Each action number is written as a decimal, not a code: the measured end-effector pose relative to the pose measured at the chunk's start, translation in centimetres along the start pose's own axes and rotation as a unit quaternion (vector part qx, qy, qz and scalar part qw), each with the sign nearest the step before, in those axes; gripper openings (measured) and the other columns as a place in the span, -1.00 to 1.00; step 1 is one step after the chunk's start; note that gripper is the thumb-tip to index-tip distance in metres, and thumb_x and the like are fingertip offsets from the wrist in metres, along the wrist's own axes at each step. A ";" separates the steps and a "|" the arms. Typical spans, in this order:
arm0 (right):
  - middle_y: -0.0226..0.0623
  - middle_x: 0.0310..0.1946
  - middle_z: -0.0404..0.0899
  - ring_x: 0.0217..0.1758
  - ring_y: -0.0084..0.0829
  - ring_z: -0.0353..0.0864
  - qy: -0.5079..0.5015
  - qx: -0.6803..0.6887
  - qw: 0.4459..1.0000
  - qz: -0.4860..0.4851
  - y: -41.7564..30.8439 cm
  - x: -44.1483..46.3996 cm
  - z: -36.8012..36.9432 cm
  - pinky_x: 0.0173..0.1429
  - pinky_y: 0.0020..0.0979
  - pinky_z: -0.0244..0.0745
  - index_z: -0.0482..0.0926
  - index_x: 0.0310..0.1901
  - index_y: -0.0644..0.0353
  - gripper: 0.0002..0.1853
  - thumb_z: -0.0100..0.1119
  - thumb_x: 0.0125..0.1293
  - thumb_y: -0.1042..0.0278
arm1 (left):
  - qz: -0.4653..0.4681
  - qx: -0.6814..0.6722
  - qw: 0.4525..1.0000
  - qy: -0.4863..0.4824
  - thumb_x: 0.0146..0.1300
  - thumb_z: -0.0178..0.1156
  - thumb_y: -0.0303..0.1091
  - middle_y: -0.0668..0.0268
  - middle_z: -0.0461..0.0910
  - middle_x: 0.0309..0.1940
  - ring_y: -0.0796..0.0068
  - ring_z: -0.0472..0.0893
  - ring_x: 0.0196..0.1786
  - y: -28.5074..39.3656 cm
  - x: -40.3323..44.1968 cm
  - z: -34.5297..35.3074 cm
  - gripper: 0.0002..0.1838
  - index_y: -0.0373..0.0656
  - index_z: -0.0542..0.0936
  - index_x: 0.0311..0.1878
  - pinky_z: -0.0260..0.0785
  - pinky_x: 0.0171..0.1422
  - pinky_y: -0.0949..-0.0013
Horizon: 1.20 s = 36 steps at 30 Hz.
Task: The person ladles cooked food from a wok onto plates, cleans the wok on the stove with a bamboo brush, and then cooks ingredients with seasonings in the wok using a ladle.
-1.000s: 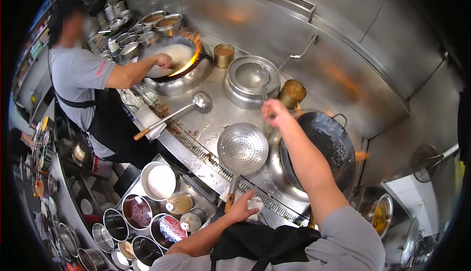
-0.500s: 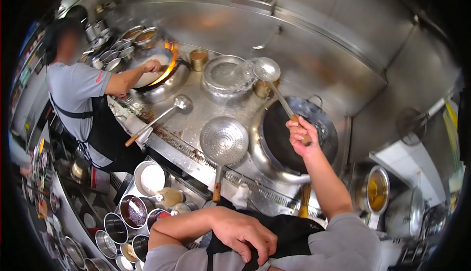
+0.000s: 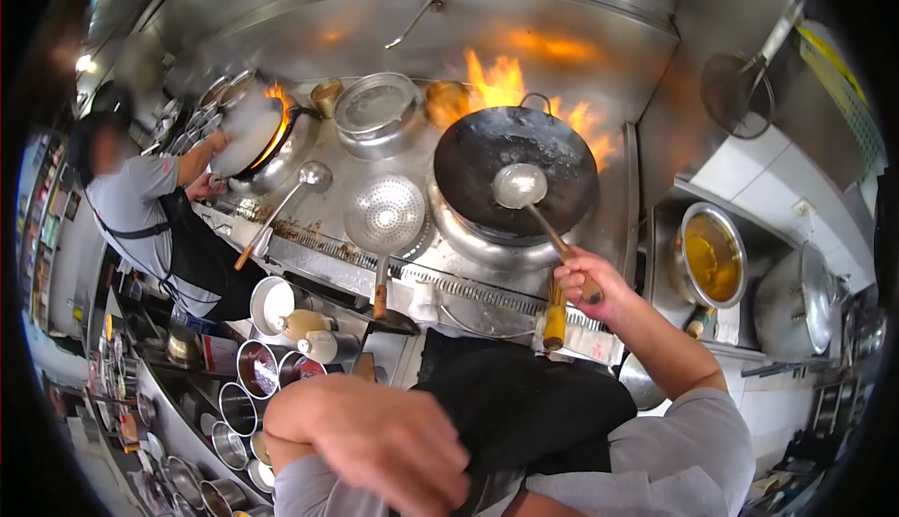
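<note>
My right hand (image 3: 592,285) grips the wooden handle of a ladle (image 3: 520,185), whose bowl is inside the black wok (image 3: 478,142). Flames rise behind this wok, which sits on the right burner. My left hand (image 3: 384,442) is raised before my torso, close to the camera; its fingers are smeared by motion, with no object visible in it. A bamboo brush (image 3: 554,322) stands just below my right hand. To the left of the wok lies a perforated strainer (image 3: 385,214), its wooden handle toward me.
A co-worker (image 3: 131,180) works at a flaming wok on the left. Another ladle (image 3: 316,175) lies between us. Behind the strainer is a round metal pot (image 3: 377,142). Ingredient containers (image 3: 272,303) stand at lower left, and a bowl of yellow liquid (image 3: 712,253) is at right.
The ladle has come down from above the water pot into the wok. Large flames have appeared behind the wok. My left hand has risen closer to the camera, and the view has shifted right.
</note>
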State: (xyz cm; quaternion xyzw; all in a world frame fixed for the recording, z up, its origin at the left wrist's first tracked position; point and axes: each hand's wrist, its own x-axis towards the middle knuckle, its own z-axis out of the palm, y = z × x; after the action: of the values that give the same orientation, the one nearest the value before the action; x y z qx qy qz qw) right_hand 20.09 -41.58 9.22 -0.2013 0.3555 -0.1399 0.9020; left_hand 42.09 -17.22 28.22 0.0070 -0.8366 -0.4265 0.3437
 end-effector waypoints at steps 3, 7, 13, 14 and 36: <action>-0.35 -0.38 0.38 -0.54 -0.66 0.36 -0.091 0.150 0.984 0.039 -0.9 0.8 -4.5 -0.52 -0.51 0.27 0.27 0.22 -0.07 -0.50 0.09 0.29 0.56 | 0.060 0.039 0.997 -0.042 0.37 0.17 -0.31 0.18 0.63 -0.31 0.44 0.60 -0.44 2.9 4.4 0.0 -0.81 -0.21 0.65 -0.27 0.29 -0.52 0.41; -0.32 -0.39 0.38 -0.58 -0.63 0.33 -0.078 0.126 0.989 -0.013 3.5 4.6 -7.4 -0.53 -0.50 0.27 0.25 0.34 -0.17 -0.41 0.08 0.31 0.54 | 0.021 0.042 0.999 -0.021 0.35 0.17 -0.34 0.23 0.59 -0.30 0.53 0.53 -0.43 2.8 5.1 2.7 -0.77 -0.28 0.64 -0.07 0.30 -0.49 0.49; -0.33 -0.45 0.42 -0.60 -0.60 0.33 -0.023 0.092 0.994 -0.047 1.5 4.6 -5.2 -0.59 -0.49 0.25 0.25 0.31 -0.17 -0.44 0.10 0.32 0.51 | -0.238 0.053 0.936 0.253 0.34 0.26 -0.25 0.06 0.66 -0.07 0.23 0.67 -0.20 -2.9 -5.6 2.2 -0.66 -0.34 0.59 0.02 0.53 -0.08 0.26; -0.36 -0.46 0.43 -0.60 -0.61 0.34 -0.049 0.107 0.992 -0.042 0.0 5.4 -6.3 -0.61 -0.49 0.22 0.19 0.40 -0.18 -0.34 0.11 0.31 0.50 | -0.355 0.029 0.856 0.374 0.29 0.32 -0.26 0.11 0.67 -0.08 0.27 0.67 -0.21 -4.1 -8.9 3.2 -0.62 -0.28 0.58 0.08 0.51 -0.04 0.31; -0.25 -0.56 0.37 -0.61 -0.40 0.36 -0.083 -0.200 0.975 -0.045 0.2 53.2 29.6 -0.60 -0.31 0.29 0.50 -0.15 0.30 -0.79 0.07 0.14 0.55 | -0.356 -0.413 0.399 0.737 0.29 0.17 -0.47 0.24 0.50 -0.35 0.43 0.54 -0.40 -20.0 -35.6 3.5 -0.86 -0.23 0.41 -0.17 0.50 -0.35 0.37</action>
State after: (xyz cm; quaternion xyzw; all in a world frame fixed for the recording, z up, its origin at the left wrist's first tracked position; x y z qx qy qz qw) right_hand 78.45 -54.60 -2.24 -0.4041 0.2908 -0.0889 0.8627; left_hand 61.66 -16.60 -7.75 0.4735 0.0985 -0.6325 0.6049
